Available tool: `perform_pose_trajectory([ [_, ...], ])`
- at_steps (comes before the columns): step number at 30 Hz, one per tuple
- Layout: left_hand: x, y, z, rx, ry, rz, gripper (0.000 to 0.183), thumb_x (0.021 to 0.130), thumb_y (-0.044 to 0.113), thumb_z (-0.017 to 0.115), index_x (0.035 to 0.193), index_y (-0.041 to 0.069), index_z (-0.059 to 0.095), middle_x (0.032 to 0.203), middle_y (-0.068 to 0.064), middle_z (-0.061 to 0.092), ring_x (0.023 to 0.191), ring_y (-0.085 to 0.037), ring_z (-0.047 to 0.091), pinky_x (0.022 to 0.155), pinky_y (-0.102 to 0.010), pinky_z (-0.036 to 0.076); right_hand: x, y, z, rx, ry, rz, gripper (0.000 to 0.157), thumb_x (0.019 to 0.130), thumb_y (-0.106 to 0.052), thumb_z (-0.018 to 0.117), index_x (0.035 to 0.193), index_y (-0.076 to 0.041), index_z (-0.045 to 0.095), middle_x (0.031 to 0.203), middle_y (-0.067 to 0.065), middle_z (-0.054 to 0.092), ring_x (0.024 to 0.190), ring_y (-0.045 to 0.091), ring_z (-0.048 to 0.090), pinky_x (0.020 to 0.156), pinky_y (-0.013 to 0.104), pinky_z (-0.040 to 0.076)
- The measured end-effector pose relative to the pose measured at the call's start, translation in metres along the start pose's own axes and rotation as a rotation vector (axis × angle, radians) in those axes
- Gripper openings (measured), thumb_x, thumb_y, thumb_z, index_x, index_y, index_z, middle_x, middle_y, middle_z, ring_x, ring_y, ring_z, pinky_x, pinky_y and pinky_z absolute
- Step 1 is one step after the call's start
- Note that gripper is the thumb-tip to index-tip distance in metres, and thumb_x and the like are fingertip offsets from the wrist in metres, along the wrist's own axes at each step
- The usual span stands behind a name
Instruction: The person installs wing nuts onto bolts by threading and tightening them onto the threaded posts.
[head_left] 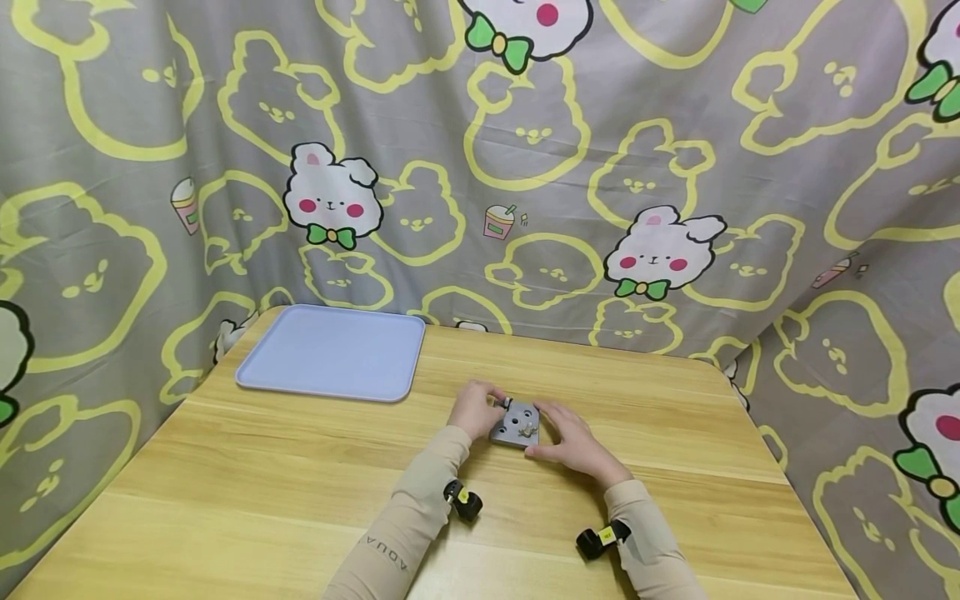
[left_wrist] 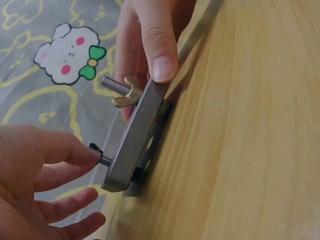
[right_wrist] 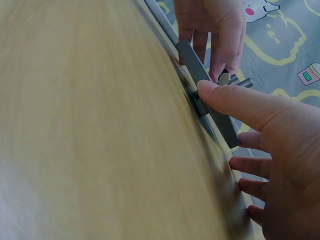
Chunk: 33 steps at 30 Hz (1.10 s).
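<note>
A grey square metal plate [head_left: 510, 435] with several round holes is between my two hands, raised slightly off the table by bolt heads beneath it. At its far left corner my left hand [head_left: 474, 410] pinches a small dark nut [left_wrist: 95, 147] on a short bolt [left_wrist: 105, 160], its other fingers spread. My right hand [head_left: 573, 442] holds the plate's right side, thumb on the near edge and fingers along the far side. Near that thumb a brass wing nut [left_wrist: 131, 94] sits on a threaded bolt [left_wrist: 114, 85] standing up from the plate. The left fingertips partly hide the dark nut.
A pale blue tray [head_left: 333, 350] lies at the table's far left. The wooden table [head_left: 300, 492] runs up to a patterned grey curtain [head_left: 427, 108] behind and at both sides. Black wrist cameras [head_left: 467, 502] are strapped to both forearms.
</note>
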<state>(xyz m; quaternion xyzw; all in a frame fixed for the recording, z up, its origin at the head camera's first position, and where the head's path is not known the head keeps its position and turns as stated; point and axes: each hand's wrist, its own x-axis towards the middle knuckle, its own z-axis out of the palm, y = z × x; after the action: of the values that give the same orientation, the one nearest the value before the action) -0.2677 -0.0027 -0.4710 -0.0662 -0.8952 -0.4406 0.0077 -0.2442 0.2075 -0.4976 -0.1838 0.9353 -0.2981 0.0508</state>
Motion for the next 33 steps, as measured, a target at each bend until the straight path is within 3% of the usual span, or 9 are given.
perform_pose_trajectory([
  [5,0.0007,-0.0013,0.0008,-0.011,-0.018,-0.004,0.018,0.079,0.006,0.075,0.097,0.008,0.074,0.114,-0.014,0.064,0.114,-0.03,0.056,0.104,-0.046,0.044,-0.0002,0.0002,0.0001,-0.004,-0.003,0.005,0.088,0.08,-0.047,0.076,0.15,-0.011,0.036,0.155,0.018,0.037,0.145,0.043,0.027,0.115,0.067,0.018],
  [16,0.0005,-0.0019,0.0001,0.016,0.097,-0.017,0.007,0.083,0.011,0.073,0.081,0.008,0.067,0.101,-0.014,0.063,0.095,-0.028,0.059,0.085,-0.042,0.05,-0.0007,-0.001,0.0006,0.011,0.003,-0.001,0.088,0.079,-0.047,0.076,0.15,-0.011,0.036,0.154,0.018,0.037,0.144,0.043,0.028,0.115,0.068,0.018],
  [21,-0.0006,-0.0016,0.0002,0.014,0.071,0.0,0.003,0.081,0.008,0.074,0.083,0.009,0.073,0.104,-0.013,0.064,0.104,-0.028,0.059,0.094,-0.044,0.049,-0.0009,-0.0015,0.0003,0.009,-0.001,0.003,0.088,0.08,-0.047,0.076,0.15,-0.012,0.036,0.155,0.018,0.037,0.144,0.043,0.028,0.115,0.068,0.018],
  [28,0.0003,-0.0021,-0.0006,0.022,-0.023,0.026,0.021,0.077,0.007,0.076,0.098,0.01,0.075,0.116,-0.016,0.064,0.113,-0.032,0.057,0.101,-0.048,0.045,-0.0012,-0.0019,0.0,0.012,-0.001,-0.004,0.088,0.08,-0.047,0.075,0.15,-0.012,0.036,0.155,0.018,0.036,0.144,0.043,0.028,0.114,0.068,0.019],
  [33,0.0011,-0.0038,0.0011,0.02,0.02,0.037,0.014,0.082,0.008,0.073,0.097,0.008,0.074,0.113,-0.017,0.066,0.112,-0.033,0.059,0.1,-0.047,0.047,-0.001,-0.0019,-0.0001,0.01,-0.001,-0.008,0.088,0.08,-0.047,0.075,0.15,-0.011,0.036,0.155,0.018,0.036,0.144,0.042,0.028,0.114,0.068,0.018],
])
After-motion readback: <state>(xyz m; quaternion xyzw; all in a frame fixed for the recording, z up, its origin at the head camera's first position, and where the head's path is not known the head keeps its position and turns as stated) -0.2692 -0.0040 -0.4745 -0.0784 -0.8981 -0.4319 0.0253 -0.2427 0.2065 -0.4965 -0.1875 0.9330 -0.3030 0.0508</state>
